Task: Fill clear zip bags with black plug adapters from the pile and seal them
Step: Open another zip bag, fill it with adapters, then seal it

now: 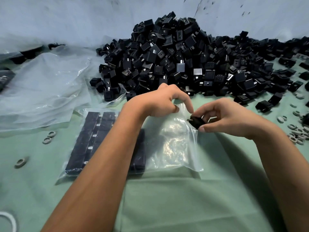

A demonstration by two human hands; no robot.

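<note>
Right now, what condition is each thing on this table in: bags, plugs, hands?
Clear zip bag: mouth held open, nothing visibly inside yet.
Left hand: fingers pinch the bag's top edge.
Right hand: grips one adapter.
Black adapter: at the bag's mouth, not yet inside.
Filled bag: lying flat, packed with rows of adapters; seal not discernible.
Pile of adapters: loose heap.
Large plastic sheet: crumpled.
Grey rings: scattered loose.

A single head-worn camera looks forward and down, close over the green table (167, 198). Both forearms reach in from the near edge; the pile of adapters (180, 61) lies far, against the wall (83, 19).
</note>
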